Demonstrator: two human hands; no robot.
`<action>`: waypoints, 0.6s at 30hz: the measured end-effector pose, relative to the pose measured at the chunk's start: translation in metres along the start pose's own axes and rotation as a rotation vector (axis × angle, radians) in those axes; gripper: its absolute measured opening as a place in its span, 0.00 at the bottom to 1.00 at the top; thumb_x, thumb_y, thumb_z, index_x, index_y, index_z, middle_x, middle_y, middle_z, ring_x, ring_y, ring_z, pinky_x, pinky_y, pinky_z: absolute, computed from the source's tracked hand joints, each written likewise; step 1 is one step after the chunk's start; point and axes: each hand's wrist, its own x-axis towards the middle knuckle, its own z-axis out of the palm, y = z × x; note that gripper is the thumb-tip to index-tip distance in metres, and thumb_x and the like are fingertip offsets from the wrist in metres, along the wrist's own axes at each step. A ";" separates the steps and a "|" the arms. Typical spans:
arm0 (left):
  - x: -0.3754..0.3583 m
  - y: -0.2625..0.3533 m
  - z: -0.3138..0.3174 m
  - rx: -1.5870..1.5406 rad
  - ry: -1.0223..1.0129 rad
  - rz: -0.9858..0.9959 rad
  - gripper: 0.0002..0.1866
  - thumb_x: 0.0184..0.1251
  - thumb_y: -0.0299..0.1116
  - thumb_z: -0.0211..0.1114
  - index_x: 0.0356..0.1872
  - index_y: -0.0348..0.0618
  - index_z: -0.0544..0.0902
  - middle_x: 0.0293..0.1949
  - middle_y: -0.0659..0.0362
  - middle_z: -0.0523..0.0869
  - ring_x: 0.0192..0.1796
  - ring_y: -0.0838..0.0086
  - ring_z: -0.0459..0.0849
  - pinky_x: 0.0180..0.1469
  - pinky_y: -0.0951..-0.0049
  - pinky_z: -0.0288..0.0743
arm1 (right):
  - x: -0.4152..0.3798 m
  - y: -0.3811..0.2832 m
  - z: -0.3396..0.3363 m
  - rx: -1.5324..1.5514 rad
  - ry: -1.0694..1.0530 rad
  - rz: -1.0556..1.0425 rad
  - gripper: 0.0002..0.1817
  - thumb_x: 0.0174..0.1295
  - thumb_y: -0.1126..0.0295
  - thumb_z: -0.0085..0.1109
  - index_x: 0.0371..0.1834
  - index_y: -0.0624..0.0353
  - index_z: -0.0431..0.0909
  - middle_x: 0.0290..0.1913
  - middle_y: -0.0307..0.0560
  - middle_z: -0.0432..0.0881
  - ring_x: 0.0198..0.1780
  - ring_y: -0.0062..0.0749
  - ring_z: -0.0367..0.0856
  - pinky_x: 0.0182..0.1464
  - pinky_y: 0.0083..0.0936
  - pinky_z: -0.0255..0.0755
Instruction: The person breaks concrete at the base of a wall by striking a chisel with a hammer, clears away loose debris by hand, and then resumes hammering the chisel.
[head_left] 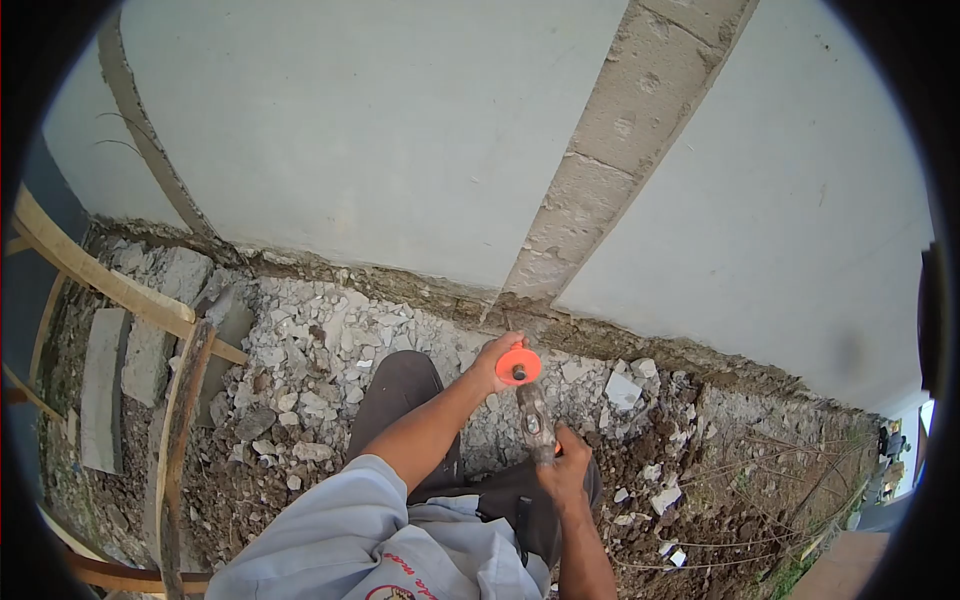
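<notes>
My left hand (493, 362) is closed around a chisel (518, 368) with a round orange hand guard. The chisel's thin tip points to the foot of the wall, below the bare vertical strip (585, 200); whether it touches cannot be made out. In my right hand (568, 466) is a hammer (537, 418) with a worn, dusty metal head. The hammer head is just below the chisel's struck end, close to the orange guard. My fingers hide most of the hammer's handle.
A pale plastered wall (380, 130) rises in front. Broken rubble (320, 400) and dark soil (640, 540) cover the ground around my legs. Concrete slabs (106, 390) and wooden poles (175, 440) stand at left. Dry twigs (790, 490) lie at right.
</notes>
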 end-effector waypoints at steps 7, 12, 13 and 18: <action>0.005 -0.006 0.000 -0.029 0.051 0.048 0.09 0.67 0.37 0.61 0.34 0.42 0.77 0.26 0.62 0.79 0.27 0.73 0.80 0.30 0.69 0.78 | 0.020 0.040 -0.004 -0.181 0.027 -0.342 0.08 0.51 0.73 0.66 0.22 0.61 0.75 0.21 0.56 0.78 0.23 0.55 0.76 0.30 0.39 0.72; 0.013 -0.009 -0.003 -0.004 -0.017 0.052 0.08 0.67 0.36 0.61 0.33 0.43 0.77 0.27 0.62 0.79 0.28 0.73 0.80 0.31 0.69 0.77 | -0.003 0.034 0.013 -0.144 -0.099 0.145 0.12 0.45 0.68 0.69 0.25 0.62 0.75 0.22 0.58 0.78 0.28 0.58 0.80 0.32 0.41 0.74; 0.012 -0.012 0.000 0.004 -0.014 0.039 0.08 0.67 0.36 0.61 0.33 0.43 0.77 0.27 0.62 0.79 0.28 0.73 0.80 0.31 0.69 0.77 | -0.006 0.022 0.002 -0.142 -0.093 0.160 0.12 0.45 0.68 0.69 0.25 0.62 0.75 0.22 0.58 0.78 0.28 0.58 0.80 0.32 0.41 0.74; 0.002 -0.006 0.010 -0.024 0.045 0.063 0.07 0.67 0.35 0.61 0.33 0.43 0.77 0.28 0.62 0.79 0.29 0.74 0.80 0.32 0.68 0.78 | 0.012 -0.024 -0.026 0.219 0.273 -0.445 0.12 0.58 0.71 0.58 0.19 0.57 0.68 0.18 0.45 0.70 0.19 0.40 0.72 0.26 0.32 0.70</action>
